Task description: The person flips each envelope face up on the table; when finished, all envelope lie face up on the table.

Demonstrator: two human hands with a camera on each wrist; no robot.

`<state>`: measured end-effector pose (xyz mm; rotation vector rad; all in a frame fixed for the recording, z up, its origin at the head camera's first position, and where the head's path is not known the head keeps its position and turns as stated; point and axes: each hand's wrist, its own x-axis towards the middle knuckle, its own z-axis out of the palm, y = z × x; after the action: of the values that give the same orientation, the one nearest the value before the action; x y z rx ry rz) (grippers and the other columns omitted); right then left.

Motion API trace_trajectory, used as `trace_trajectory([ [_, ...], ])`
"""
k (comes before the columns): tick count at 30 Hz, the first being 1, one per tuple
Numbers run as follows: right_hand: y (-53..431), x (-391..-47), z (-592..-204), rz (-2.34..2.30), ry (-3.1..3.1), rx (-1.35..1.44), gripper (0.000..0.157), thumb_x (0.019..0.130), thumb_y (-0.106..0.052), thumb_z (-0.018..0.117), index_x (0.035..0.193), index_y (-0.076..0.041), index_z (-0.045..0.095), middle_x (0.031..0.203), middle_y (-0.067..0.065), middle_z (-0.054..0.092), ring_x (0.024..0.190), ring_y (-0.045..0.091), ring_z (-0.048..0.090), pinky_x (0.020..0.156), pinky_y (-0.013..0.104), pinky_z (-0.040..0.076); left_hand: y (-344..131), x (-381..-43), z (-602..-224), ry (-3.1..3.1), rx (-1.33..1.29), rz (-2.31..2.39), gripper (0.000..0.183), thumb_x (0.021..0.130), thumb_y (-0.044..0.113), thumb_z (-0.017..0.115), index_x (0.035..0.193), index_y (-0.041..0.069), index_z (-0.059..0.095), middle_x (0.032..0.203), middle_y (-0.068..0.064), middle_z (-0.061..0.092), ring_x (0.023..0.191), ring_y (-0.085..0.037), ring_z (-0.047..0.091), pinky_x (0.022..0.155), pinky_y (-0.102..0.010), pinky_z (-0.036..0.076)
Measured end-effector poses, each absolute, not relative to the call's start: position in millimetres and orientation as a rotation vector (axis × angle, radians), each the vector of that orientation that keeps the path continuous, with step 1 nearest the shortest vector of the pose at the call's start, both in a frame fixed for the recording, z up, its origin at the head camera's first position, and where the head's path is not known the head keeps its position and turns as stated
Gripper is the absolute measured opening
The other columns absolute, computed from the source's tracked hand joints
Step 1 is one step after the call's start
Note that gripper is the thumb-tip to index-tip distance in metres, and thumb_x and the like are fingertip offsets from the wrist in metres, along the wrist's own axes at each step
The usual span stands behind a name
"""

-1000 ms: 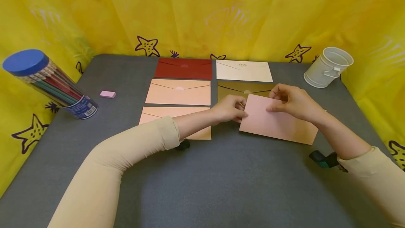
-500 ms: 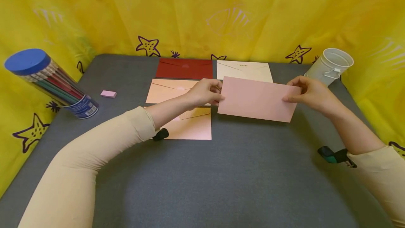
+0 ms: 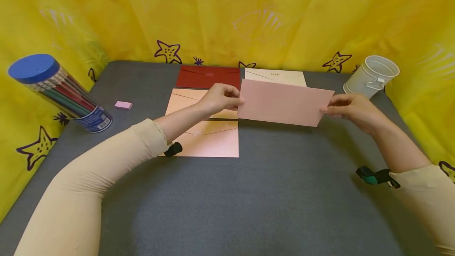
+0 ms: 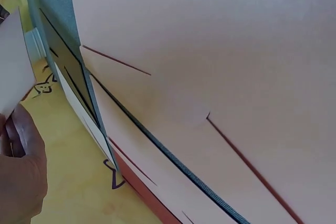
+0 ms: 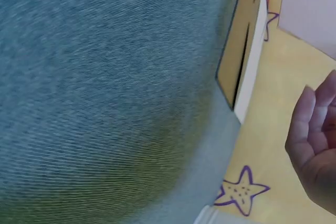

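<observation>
Both hands hold a pink envelope (image 3: 281,102) up over the table, its plain side facing me. My left hand (image 3: 220,100) pinches its left edge between thumb and fingers. At the opposite edge, my right hand (image 3: 357,110) pinches with the thumb in front. Beneath the left forearm lie two peach envelopes, the nearer one (image 3: 217,145) and one behind it (image 3: 177,100). A red envelope (image 3: 213,76) lies at the back, beside a partly covered cream envelope (image 3: 295,80). The held envelope hides a gold envelope (image 4: 68,59) from the head view; the left wrist view shows it.
A blue-lidded tub of pencils (image 3: 67,94) leans at the left, near a small pink eraser (image 3: 123,105). A white metal bucket (image 3: 371,76) stands at the back right. Yellow printed cloth (image 3: 213,11) surrounds the grey table (image 3: 249,204) at the back and sides.
The pink envelope has risen and moved left and away from me. My right hand has shifted from its upper middle to its right edge, and both hands have travelled with it.
</observation>
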<state>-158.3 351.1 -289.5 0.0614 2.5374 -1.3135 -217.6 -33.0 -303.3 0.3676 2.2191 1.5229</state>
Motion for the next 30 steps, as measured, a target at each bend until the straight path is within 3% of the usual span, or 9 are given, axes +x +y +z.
trace_trajectory([
  [3, 353, -156, -293, -1.509, 2.421, 0.064, 0.019, 0.095, -0.014, 0.066, 0.085, -0.028, 0.074, 0.082, -0.017, 0.069, 0.078, 0.004, 0.068, 0.075, 0.019, 0.058, -35, -217, -305, 2.256, 0.359, 1.496, 0.025, 0.09, 0.016, 0.072, 0.112, 0.003, 0.072, 0.116, -0.013, 0.07, 0.099, -0.022, 0.071, 0.096, -0.037, 0.058],
  [6, 354, -154, -295, -1.687, 2.29, 0.022, 0.023, 0.095, -0.005, 0.063, 0.09, -0.022, 0.078, 0.084, -0.011, 0.075, 0.074, 0.007, 0.073, 0.073, 0.022, 0.06, -36, -217, -307, 2.278, 0.38, 1.484, 0.026, 0.089, 0.018, 0.073, 0.112, 0.006, 0.074, 0.12, -0.012, 0.071, 0.102, -0.024, 0.069, 0.1, -0.041, 0.055],
  [13, 362, -152, -298, -1.894, 2.016, -0.086, 0.028, 0.096, 0.005, 0.055, 0.096, -0.012, 0.078, 0.093, -0.002, 0.079, 0.08, 0.011, 0.075, 0.076, 0.023, 0.062, -36, -216, -307, 2.219, 0.355, 1.558, 0.03, 0.087, 0.018, 0.076, 0.115, 0.005, 0.074, 0.112, -0.013, 0.075, 0.103, -0.034, 0.072, 0.098, -0.044, 0.057],
  [19, 369, -154, -301, -1.982, 1.791, -0.179, 0.035, 0.098, 0.01, 0.046, 0.104, -0.007, 0.077, 0.099, 0.004, 0.079, 0.086, 0.013, 0.076, 0.08, 0.026, 0.062, -34, -215, -308, 2.176, 0.351, 1.617, 0.027, 0.088, 0.011, 0.074, 0.113, 0.002, 0.074, 0.106, -0.016, 0.076, 0.09, -0.028, 0.076, 0.092, -0.048, 0.059],
  [27, 375, -156, -303, -1.807, 1.708, -0.223, 0.04, 0.102, 0.005, 0.039, 0.114, -0.01, 0.074, 0.108, 0.001, 0.077, 0.094, 0.011, 0.074, 0.086, 0.028, 0.061, -34, -213, -307, 2.095, 0.328, 1.633, 0.022, 0.088, 0.003, 0.071, 0.11, 0.0, 0.074, 0.113, -0.016, 0.074, 0.098, -0.03, 0.074, 0.092, -0.046, 0.059],
  [30, 375, -155, -304, -1.701, 1.8, -0.183, 0.039, 0.103, 0.001, 0.041, 0.112, -0.014, 0.075, 0.107, -0.004, 0.075, 0.093, 0.008, 0.072, 0.085, 0.026, 0.061, -33, -213, -308, 2.084, 0.291, 1.604, 0.021, 0.09, 0.005, 0.07, 0.11, 0.0, 0.074, 0.114, -0.015, 0.073, 0.09, -0.024, 0.076, 0.091, -0.042, 0.06],
])
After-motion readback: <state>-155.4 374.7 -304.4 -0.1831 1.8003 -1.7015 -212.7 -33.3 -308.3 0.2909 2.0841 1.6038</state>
